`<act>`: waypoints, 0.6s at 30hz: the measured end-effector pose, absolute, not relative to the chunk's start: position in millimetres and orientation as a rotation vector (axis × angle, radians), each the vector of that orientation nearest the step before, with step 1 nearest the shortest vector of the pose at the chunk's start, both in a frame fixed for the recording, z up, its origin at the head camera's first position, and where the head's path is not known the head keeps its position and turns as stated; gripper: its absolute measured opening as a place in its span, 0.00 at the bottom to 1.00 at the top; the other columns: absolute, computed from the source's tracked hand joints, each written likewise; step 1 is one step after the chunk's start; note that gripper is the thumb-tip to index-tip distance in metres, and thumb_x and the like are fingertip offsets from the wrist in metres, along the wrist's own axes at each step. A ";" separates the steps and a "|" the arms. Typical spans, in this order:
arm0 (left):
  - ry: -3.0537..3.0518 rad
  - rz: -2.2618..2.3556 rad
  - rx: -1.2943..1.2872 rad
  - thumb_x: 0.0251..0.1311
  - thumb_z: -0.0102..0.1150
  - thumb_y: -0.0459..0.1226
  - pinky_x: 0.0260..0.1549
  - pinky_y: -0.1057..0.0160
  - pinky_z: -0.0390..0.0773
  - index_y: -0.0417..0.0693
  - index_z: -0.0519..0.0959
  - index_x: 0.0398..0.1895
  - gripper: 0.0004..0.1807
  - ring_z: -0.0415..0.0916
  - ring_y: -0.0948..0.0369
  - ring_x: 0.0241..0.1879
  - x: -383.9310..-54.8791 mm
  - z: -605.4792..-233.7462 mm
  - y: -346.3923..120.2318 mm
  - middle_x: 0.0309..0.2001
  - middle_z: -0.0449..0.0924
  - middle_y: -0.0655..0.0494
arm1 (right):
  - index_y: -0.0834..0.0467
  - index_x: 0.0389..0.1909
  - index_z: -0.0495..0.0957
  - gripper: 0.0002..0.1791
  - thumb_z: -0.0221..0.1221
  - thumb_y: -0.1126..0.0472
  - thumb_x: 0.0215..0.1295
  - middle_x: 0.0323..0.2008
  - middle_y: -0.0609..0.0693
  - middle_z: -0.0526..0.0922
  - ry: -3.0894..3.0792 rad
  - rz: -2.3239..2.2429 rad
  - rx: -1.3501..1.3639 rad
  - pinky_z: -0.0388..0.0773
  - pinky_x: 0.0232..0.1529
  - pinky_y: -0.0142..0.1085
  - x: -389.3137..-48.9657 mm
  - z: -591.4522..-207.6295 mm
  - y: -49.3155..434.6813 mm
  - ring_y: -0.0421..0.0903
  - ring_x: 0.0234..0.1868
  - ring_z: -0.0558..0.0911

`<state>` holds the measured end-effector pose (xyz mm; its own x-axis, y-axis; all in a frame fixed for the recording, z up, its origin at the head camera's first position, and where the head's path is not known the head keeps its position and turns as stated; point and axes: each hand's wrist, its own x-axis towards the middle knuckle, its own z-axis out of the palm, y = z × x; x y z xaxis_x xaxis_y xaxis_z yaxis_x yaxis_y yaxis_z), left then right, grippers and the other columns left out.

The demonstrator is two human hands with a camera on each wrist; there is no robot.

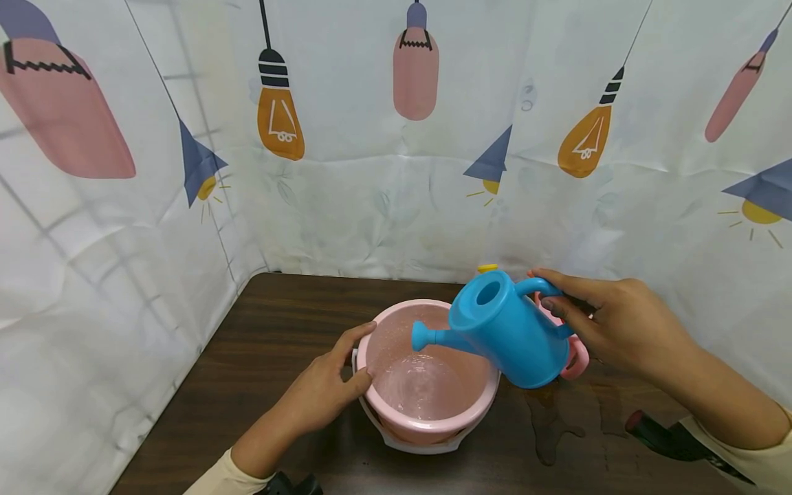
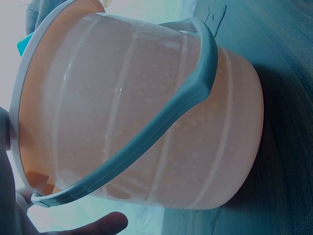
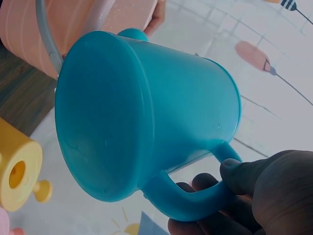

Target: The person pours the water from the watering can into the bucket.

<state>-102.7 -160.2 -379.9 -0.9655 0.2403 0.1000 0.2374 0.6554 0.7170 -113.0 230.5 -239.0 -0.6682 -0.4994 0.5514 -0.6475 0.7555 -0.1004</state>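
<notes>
A pink bucket with water in it stands on the dark wooden table. My left hand holds its rim at the left side; the bucket's pale handle hangs down against the wall in the left wrist view. My right hand grips the handle of a blue watering can, thumb on one side and fingers curled round the other. The can is tilted, with its spout over the bucket opening. No stream of water shows from the spout. The can's underside faces the right wrist view.
Behind the blue can, a pink handled thing is mostly hidden. A yellow can-like object stands beside it. Spilled water lies on the table right of the bucket. A patterned cloth hangs along the back and left.
</notes>
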 end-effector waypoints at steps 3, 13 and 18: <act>2.855 1.232 0.408 0.65 0.60 0.47 0.49 0.47 0.75 0.80 0.58 0.76 0.38 0.79 0.58 0.50 -102.6 -379.7 -159.9 0.54 0.81 0.58 | 0.55 0.64 0.81 0.33 0.74 0.68 0.54 0.28 0.44 0.85 -2.449 0.390 0.856 0.69 0.19 0.31 -113.3 -239.1 229.9 0.36 0.23 0.75; 2.844 1.242 0.404 0.65 0.59 0.48 0.49 0.47 0.75 0.81 0.58 0.76 0.38 0.79 0.58 0.50 -102.7 -379.9 -159.8 0.55 0.81 0.57 | 0.57 0.62 0.82 0.33 0.75 0.69 0.52 0.26 0.43 0.84 -2.441 0.397 0.851 0.68 0.18 0.32 -114.3 -240.2 230.2 0.37 0.23 0.77; 2.837 1.252 0.412 0.66 0.59 0.47 0.49 0.47 0.75 0.81 0.58 0.76 0.37 0.79 0.58 0.50 -102.8 -380.2 -159.7 0.54 0.81 0.58 | 0.57 0.63 0.82 0.32 0.74 0.68 0.53 0.26 0.44 0.85 -2.447 0.389 0.844 0.68 0.18 0.32 -113.9 -239.9 229.2 0.39 0.23 0.78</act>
